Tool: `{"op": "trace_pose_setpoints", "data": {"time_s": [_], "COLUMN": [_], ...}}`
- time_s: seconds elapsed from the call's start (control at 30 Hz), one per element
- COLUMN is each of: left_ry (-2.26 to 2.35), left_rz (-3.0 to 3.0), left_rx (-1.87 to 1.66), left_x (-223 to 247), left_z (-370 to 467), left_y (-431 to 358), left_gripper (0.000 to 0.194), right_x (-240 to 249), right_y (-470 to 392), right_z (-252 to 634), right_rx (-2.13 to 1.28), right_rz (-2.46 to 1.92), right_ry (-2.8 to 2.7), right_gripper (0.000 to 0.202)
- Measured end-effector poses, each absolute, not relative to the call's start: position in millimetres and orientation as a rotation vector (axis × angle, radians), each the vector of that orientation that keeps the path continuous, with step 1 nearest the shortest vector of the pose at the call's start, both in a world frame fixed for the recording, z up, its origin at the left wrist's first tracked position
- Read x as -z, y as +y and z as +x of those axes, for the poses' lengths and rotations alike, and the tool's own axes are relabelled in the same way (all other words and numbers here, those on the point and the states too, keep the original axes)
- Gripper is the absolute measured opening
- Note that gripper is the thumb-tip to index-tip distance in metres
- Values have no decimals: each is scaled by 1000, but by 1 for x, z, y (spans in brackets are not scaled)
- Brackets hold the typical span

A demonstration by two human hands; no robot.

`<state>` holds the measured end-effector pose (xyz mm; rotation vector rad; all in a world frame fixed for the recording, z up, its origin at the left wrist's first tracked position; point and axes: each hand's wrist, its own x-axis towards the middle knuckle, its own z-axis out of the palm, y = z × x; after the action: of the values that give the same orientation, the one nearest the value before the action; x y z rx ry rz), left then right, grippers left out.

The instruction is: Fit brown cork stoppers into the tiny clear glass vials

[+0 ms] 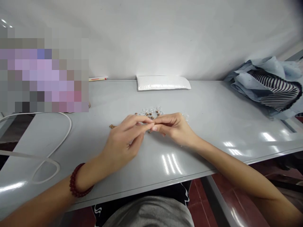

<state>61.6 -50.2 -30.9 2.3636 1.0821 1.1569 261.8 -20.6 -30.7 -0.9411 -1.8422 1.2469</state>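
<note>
My left hand [124, 138], with a dark red bead bracelet [77, 181] at its wrist, meets my right hand [176, 127] fingertip to fingertip above the grey table. Both hands are pinched closed; whatever lies between the fingertips is too small or hidden to name. Just behind them are several small brown pieces [157, 111] and several clear ring-like pieces [145, 110], partly covered by my fingers. Another brown piece [111, 126] rests left of my left hand.
A white padded packet [163, 83] lies by the wall. Blue and striped cloth [274, 88] is piled at the right. A white cable [68, 126] loops across the left, near a blurred-out area. A thin pen-like item [98, 79] lies at the back left.
</note>
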Motion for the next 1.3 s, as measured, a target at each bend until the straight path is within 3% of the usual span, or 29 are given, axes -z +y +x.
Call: {"op": "trace_pose_setpoints", "data": {"time_s": [0.2, 0.33, 0.47, 0.83, 1.03, 1.3], "left_ry": [1703, 1688, 1575, 1533, 1510, 1560], "left_rz": [1879, 1903, 2076, 2193, 2197, 1909], "left_rx": [-813, -350, -194, -296, -459, -519], "left_x": [7, 7, 18, 26, 30, 17], "left_z": [20, 4, 11, 15, 14, 20], "left_y": [-23, -13, -16, -16, -15, -21], "left_gripper": [28, 25, 23, 25, 24, 20], "right_x": [45, 53, 39, 8, 1, 3], "right_y": [-4, 6, 12, 16, 12, 12], "right_z": [269, 276, 292, 323, 321, 326], "right_rx": [-424, -363, -310, -710, -786, -852], "right_rz": [-1009, -1037, -1023, -1284, -1121, -1390], "right_ry": [-2255, -2311, -2212, -2463, -2568, -2712], "right_gripper": [20, 22, 19, 15, 18, 14]}}
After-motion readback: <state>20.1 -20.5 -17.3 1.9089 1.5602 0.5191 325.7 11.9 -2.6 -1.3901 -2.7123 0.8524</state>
